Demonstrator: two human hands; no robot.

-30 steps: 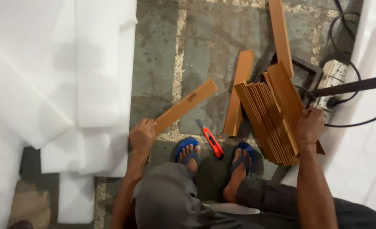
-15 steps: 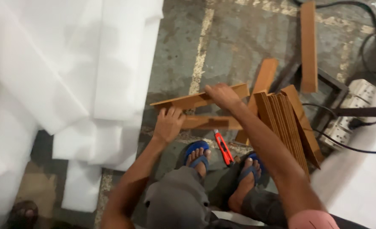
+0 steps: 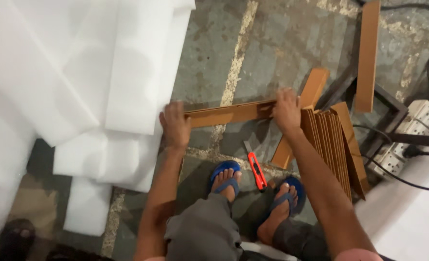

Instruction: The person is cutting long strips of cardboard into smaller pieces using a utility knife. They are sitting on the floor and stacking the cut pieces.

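Cardboard strip [image 3: 229, 114] held level over the floor [image 3: 282, 43], roughly crosswise in front of the knees. Left hand [image 3: 175, 126] clamps its left end, fingers curled over the top edge. Right hand [image 3: 287, 111] clamps the right end, fingers wrapped over it. Both grips pressed onto the strip.

Just right of the right hand: stack of cardboard strips [image 3: 333, 145] standing on edge, leaning. One loose strip [image 3: 301, 116] lies diagonal on the floor under the held one; another long strip [image 3: 368, 55] stands far right.

Red utility knife [image 3: 257, 170] on the floor between the blue sandals [image 3: 225, 175].

White foam sheets [image 3: 79, 72] piled left. Power strip [image 3: 408, 135] with cables at right.
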